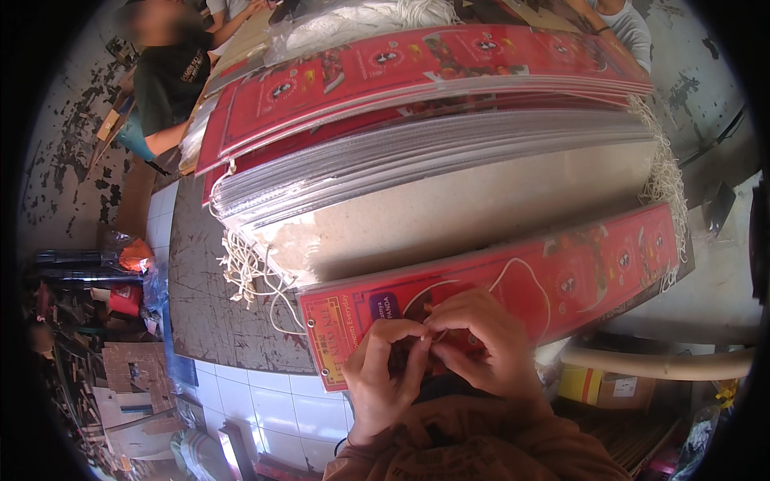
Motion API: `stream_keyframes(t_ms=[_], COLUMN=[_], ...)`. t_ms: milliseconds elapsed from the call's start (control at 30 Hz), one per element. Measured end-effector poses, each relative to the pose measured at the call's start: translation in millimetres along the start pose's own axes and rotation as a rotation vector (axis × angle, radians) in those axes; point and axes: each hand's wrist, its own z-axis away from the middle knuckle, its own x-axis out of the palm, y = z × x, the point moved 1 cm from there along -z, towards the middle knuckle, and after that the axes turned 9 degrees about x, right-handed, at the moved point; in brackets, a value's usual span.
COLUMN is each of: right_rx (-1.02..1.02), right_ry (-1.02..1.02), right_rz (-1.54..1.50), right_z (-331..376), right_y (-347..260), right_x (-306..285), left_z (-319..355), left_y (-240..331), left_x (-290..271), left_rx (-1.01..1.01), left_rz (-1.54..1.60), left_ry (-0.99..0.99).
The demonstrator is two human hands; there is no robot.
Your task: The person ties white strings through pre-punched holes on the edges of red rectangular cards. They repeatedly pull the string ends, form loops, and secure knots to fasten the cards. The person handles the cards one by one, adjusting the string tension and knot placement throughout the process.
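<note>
A long red laminated sign (593, 272) lies across the table's near side, with metal eyelets at its left end. Over its face loops a thin white string (525, 268), which runs down toward my hands. My left hand (383, 370) is closed in a pinch above the sign's left part. Close beside it, my right hand (481, 341) pinches too, their fingertips almost meeting. A tiny pale string end shows between the fingertips; the fingers hide the rest. Behind the sign stands a thick stack of similar signs (449, 192), knotted white strings (245, 264) hanging from its ends.
More red signs (401, 68) lie atop the stack's far side, near a bundle of white string (369, 24). The dark scratched table (208, 297) ends above a tiled floor. A person (172, 80) is at the far left, another (622, 32) at the far right. Cardboard boxes (613, 389) stand lower right.
</note>
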Motion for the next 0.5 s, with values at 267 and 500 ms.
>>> stream_keyframes(t_ms=[267,500], right_rx=[0.013,-0.001], right_ry=[-0.011,-0.011], right_rz=[0.0,0.007], right_z=[-0.5,-0.4], right_y=[0.1,0.4], right_x=[-0.2,-0.1], left_z=[1.5,0.5], left_y=[-3.1,-1.7], left_x=[0.0,-0.4], left_rx=[0.01,0.002], left_rz=[0.005,0.017], left_ry=[0.003,-0.006])
